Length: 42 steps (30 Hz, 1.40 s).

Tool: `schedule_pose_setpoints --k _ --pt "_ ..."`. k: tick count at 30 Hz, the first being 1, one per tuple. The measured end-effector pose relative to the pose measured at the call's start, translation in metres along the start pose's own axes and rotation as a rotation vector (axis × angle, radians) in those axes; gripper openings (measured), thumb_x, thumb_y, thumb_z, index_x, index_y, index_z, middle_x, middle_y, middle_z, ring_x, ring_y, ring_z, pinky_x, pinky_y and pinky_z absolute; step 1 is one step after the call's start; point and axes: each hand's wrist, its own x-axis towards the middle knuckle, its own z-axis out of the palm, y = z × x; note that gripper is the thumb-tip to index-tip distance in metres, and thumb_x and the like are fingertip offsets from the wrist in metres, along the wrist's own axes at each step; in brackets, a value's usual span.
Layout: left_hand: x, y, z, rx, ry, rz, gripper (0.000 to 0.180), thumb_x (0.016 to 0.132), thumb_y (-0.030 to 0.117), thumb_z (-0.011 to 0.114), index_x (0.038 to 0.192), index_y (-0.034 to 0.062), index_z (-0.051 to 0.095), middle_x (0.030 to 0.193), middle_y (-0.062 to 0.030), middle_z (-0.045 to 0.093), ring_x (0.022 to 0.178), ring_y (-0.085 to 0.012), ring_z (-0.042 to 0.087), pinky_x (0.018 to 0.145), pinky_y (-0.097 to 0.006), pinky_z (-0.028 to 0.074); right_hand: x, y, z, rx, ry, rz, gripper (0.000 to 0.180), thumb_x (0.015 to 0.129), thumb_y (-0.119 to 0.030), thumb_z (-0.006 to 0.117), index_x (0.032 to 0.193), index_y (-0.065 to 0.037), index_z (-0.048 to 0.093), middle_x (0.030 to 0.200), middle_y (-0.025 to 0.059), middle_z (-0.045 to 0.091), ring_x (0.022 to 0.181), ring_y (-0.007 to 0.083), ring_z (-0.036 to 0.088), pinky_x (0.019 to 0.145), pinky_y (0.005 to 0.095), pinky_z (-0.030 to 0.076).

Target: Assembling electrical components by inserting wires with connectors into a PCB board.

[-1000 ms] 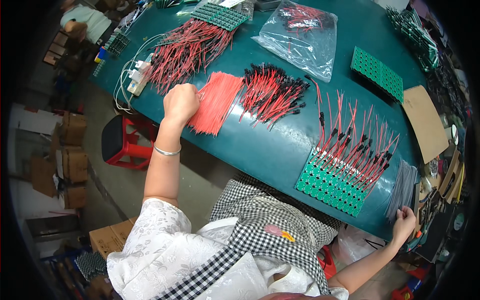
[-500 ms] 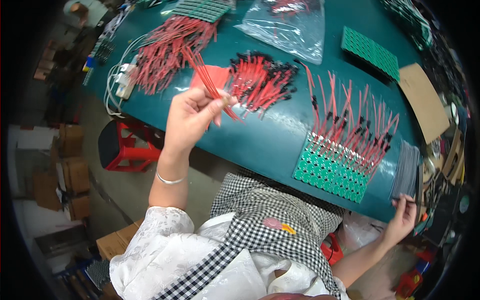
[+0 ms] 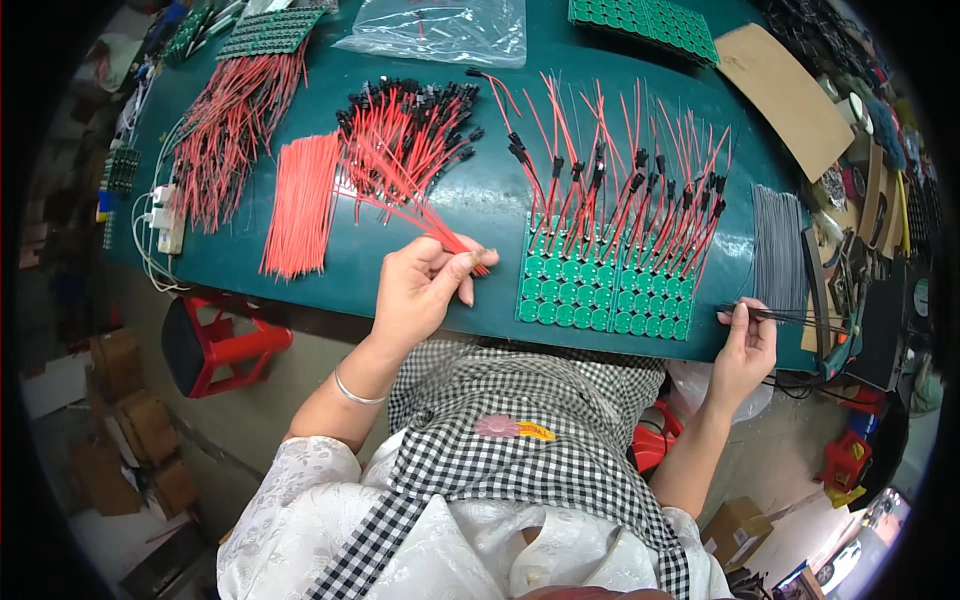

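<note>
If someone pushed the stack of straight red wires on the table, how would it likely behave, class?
The stack would probably slide and fan apart, since no tie shows around it. Its strands look thin, so each is likely light. They may be springy rather than limp: the red wires in the left hand jut out fairly straight.

A black-seated red stool (image 3: 225,352) stands on grey floor (image 3: 240,415).
</note>
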Motion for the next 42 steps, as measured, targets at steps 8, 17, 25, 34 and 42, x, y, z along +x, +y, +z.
schedule_pose_setpoints --k 8,17,25,34,42 --pt "0.001 0.000 0.013 0.370 -0.057 0.066 0.011 0.095 0.003 0.068 0.100 -0.0059 0.070 0.092 -0.0126 0.076 0.069 -0.0091 0.066 0.057 -0.021 0.052 -0.014 -0.062 0.047 0.328 -0.332 0.133 0.009 0.098 0.000 0.063 0.103 0.006 0.065 0.093 0.0085 0.067 0.079 0.0131 0.067 0.072 0.0255 0.056" --pt "0.004 0.001 0.047 0.297 -0.013 0.130 0.010 0.092 0.003 0.072 0.098 -0.0051 0.072 0.088 -0.0103 0.076 0.067 -0.0098 0.068 0.056 -0.022 0.055 -0.028 -0.072 0.124 0.307 -0.567 0.029 0.007 0.086 0.003 0.073 0.093 0.006 0.072 0.089 0.0083 0.070 0.077 0.0121 0.069 0.068 0.0243 0.056" --pt "0.003 -0.006 0.052 0.330 0.072 0.191 0.009 0.088 0.002 0.075 0.094 -0.0047 0.075 0.080 -0.0097 0.075 0.064 -0.0109 0.069 0.056 -0.024 0.055 -0.031 -0.067 0.135 0.240 -0.571 -0.033 0.008 0.087 0.002 0.073 0.094 0.006 0.072 0.090 0.0105 0.072 0.076 0.0141 0.071 0.067 0.0255 0.059" --pt "0.003 -0.006 0.051 0.388 0.042 0.253 0.008 0.089 0.001 0.074 0.094 -0.0059 0.074 0.084 -0.0101 0.075 0.065 -0.0104 0.067 0.057 -0.024 0.054 -0.030 -0.070 0.135 0.211 -0.587 -0.080 0.008 0.087 0.003 0.073 0.093 0.007 0.071 0.089 0.0114 0.072 0.076 0.0152 0.072 0.066 0.0259 0.059" --pt "0.004 -0.013 0.047 0.327 -0.034 0.231 0.011 0.089 0.001 0.074 0.097 -0.0051 0.074 0.087 -0.0084 0.075 0.064 -0.0095 0.065 0.058 -0.022 0.053 -0.031 -0.068 0.135 0.185 -0.565 -0.101 0.007 0.087 0.003 0.072 0.092 0.006 0.071 0.087 0.0113 0.071 0.075 0.0153 0.072 0.065 0.0262 0.059"
